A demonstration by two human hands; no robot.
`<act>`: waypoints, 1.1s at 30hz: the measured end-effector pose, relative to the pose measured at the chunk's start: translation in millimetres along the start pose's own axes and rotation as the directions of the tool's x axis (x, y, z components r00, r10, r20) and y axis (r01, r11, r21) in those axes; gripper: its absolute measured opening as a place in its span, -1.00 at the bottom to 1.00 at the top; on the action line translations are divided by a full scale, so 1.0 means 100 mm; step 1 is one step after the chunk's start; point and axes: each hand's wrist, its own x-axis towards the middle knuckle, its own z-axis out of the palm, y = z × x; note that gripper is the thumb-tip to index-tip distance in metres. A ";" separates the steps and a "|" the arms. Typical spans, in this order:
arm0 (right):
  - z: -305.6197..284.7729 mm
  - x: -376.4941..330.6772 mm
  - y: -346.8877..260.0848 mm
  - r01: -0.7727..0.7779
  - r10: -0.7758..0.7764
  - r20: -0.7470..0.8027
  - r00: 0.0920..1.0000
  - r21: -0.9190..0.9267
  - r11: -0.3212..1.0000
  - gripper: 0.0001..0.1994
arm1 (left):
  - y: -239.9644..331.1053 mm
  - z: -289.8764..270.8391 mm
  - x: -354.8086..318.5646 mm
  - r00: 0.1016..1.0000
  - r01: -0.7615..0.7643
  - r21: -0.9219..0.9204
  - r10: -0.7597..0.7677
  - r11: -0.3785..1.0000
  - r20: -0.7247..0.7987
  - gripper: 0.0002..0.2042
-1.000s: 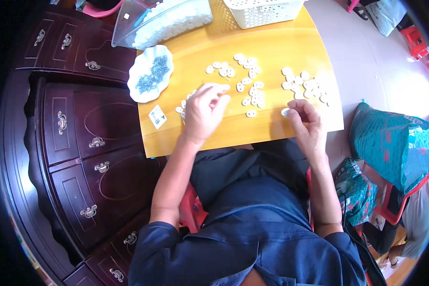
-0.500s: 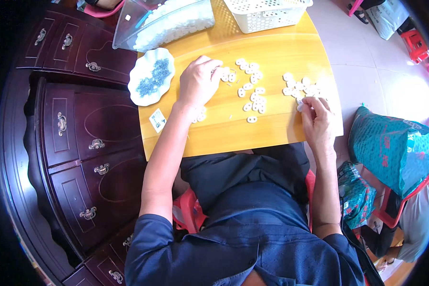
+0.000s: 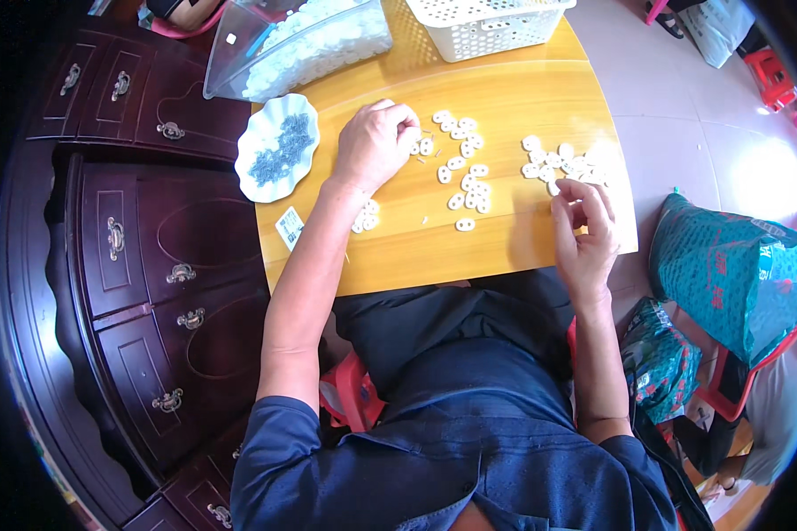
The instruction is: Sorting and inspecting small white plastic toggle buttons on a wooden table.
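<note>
My left hand (image 3: 374,148) is closed, thumb and fingers pressed together over the table's far left part. What it pinches, if anything, is hidden. Beside its fingertips lie small white two-holed oval pieces (image 3: 426,146) and a few thin screw-like pins (image 3: 421,160). My right hand (image 3: 586,232) hovers at the table's right edge, fingers loosely bent and apart from the thumb, with nothing seen between them. Just past its fingertips spreads a cluster of the same white pieces (image 3: 553,160). Another group of white pieces (image 3: 475,192) lies mid-table, and a few more (image 3: 367,217) lie by my left forearm.
A scalloped white dish (image 3: 249,157) of dark small pins stands left on the yellow table (image 3: 398,257). Behind are a clear bin (image 3: 230,75) of white pieces and a white perforated basket (image 3: 487,40). A small card (image 3: 290,227) lies near my left forearm. Dark drawers (image 3: 190,226) stand left.
My right hand has let go of a white piece at the right cluster and drawn back slightly, its fingers parting. My left hand has shifted little, its fingers curling in more.
</note>
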 end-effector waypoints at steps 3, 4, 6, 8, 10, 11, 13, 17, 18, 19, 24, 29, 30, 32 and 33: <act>0.03 -0.04 -0.08 -0.028 0.021 0.046 0.999 0.146 0.989 -0.86 | 0.08 -0.11 -0.03 0.992 0.104 -0.174 -0.089 0.979 0.093 -0.92; 0.05 -0.06 -0.11 -0.054 0.041 0.062 0.997 0.217 0.975 -0.86 | 0.14 -0.16 -0.07 0.977 0.181 -0.296 -0.137 0.938 0.163 -0.93; 0.14 -0.18 -0.09 -0.164 0.128 0.125 0.984 0.344 0.924 -0.87 | 0.26 -0.21 -0.21 0.967 0.240 -0.468 -0.166 0.851 0.196 -0.93; 0.25 -0.31 -0.14 -0.356 0.234 0.280 0.931 0.556 0.751 -0.86 | 0.41 -0.29 -0.43 0.958 0.282 -0.702 -0.148 0.654 0.247 -0.94; 0.37 -0.37 -0.23 -0.432 0.236 0.371 0.898 0.647 0.628 -0.81 | 0.65 -0.32 -0.63 0.930 0.360 -0.764 -0.143 0.536 0.338 -0.92; 0.40 -0.39 -0.30 -0.481 0.245 0.420 0.874 0.678 0.555 -0.77 | 0.73 -0.30 -0.72 0.925 0.376 -0.792 -0.139 0.481 0.355 -0.92; 0.45 -0.39 -0.40 -0.523 0.243 0.466 0.851 0.700 0.486 -0.78 | 0.82 -0.24 -0.85 0.926 0.372 -0.820 -0.110 0.435 0.362 -0.92; 0.52 -0.43 -0.33 -0.508 0.193 0.497 0.846 0.641 0.575 -0.83 | 0.89 -0.19 -0.98 0.923 0.384 -0.842 -0.138 0.379 0.359 -0.90; 0.52 -0.43 -0.31 -0.507 0.190 0.498 0.846 0.642 0.576 -0.83 | 0.87 -0.19 -0.99 0.924 0.382 -0.843 -0.139 0.379 0.356 -0.90; 0.52 -0.43 -0.30 -0.500 0.189 0.497 0.847 0.624 0.601 -0.86 | 0.85 -0.17 -0.99 0.924 0.380 -0.837 -0.124 0.394 0.362 -0.91; 0.47 -0.39 -0.41 -0.580 0.274 0.525 0.806 0.606 0.545 -0.92 | 0.61 -0.17 -0.84 0.973 0.225 -0.634 -0.207 0.740 0.104 -0.90; 0.48 -0.41 -0.39 -0.593 0.287 0.522 0.803 0.659 0.462 -0.92 | 0.07 -0.04 -0.58 0.971 0.150 -0.182 -0.179 0.972 -0.160 -0.94; 0.47 -0.41 -0.38 -0.593 0.285 0.522 0.804 0.662 0.459 -0.92 | 0.00 -0.01 -0.57 0.966 0.177 -0.133 -0.198 0.975 -0.166 -0.94; 0.44 -0.42 -0.33 -0.596 0.284 0.539 0.793 0.593 0.540 -0.83 | -0.01 0.01 -0.51 0.967 0.178 -0.093 -0.192 0.980 -0.167 -0.94; 0.44 -0.42 -0.31 -0.597 0.285 0.539 0.793 0.594 0.539 -0.83 | -0.01 0.02 -0.50 0.968 0.180 -0.054 -0.187 0.982 -0.170 -0.94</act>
